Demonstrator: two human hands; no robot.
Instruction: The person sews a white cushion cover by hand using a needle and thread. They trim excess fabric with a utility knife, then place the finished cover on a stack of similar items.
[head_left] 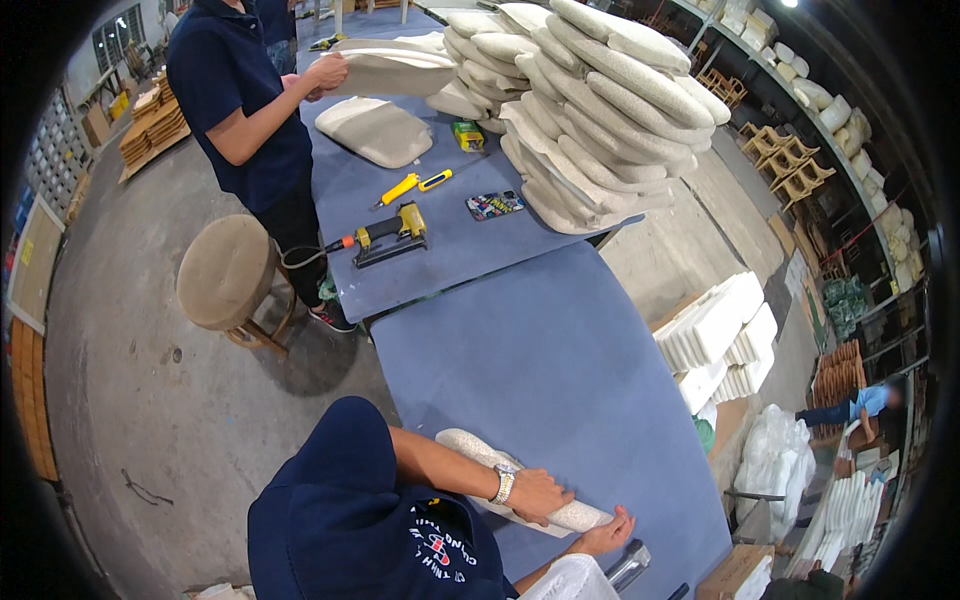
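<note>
A cream speckled padded seat cushion [470, 446] is tilted on its side on the near blue-grey table [520, 350], its long edge toward me. My left hand [538, 496], with a metal watch at the wrist, is closed over its upper edge near the middle. At the right end, my right hand [605, 532] grips the corner with bent fingers. The lower part of the cushion is hidden behind my forearm and navy shirt. Beside my right wrist lies a grey metal tool [630, 565], partly cut off from sight by white material [572, 582].
On the far table [450, 255] lie a yellow-black staple gun [395, 235] with a hose, yellow hand tools [398, 190], a phone [495, 205] and tall cushion stacks [620, 100]. A co-worker [225, 110] handles fabric there. A round stool [228, 272] and white foam stacks [715, 325] flank the tables.
</note>
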